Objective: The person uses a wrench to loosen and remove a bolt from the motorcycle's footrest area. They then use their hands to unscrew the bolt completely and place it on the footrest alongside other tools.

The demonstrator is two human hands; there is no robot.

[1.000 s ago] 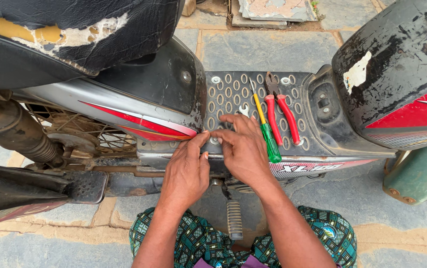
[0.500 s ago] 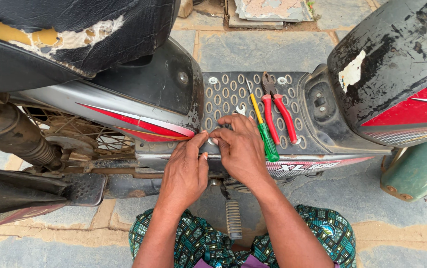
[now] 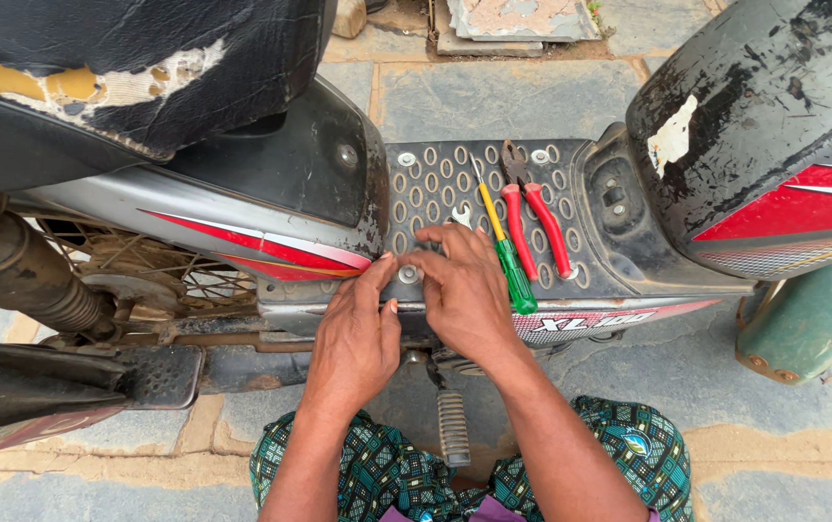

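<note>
I look down on a scooter's black perforated footboard (image 3: 435, 184). My left hand (image 3: 353, 338) rests on the footboard's near edge, its fingertips at a round silver bolt with washer (image 3: 408, 275). My right hand (image 3: 464, 290) lies over the same spot, fingers curled around the bolt; what they pinch is hidden. Beside my right hand lie a screwdriver with a green and yellow handle (image 3: 505, 253) and red-handled pliers (image 3: 532, 213). A small silver spanner (image 3: 461, 215) peeks out just beyond my right fingers.
The torn black seat (image 3: 126, 77) overhangs at upper left. The scratched black and red front panel (image 3: 773, 145) rises at right. A spoked rear wheel (image 3: 135, 271), exhaust (image 3: 19, 280) and kick lever (image 3: 452, 425) sit below. A green container (image 3: 802, 319) stands on the stone paving.
Both hands have stayed at the bolt on the footboard's near edge; the fingers have shifted only slightly. The tools have not moved.
</note>
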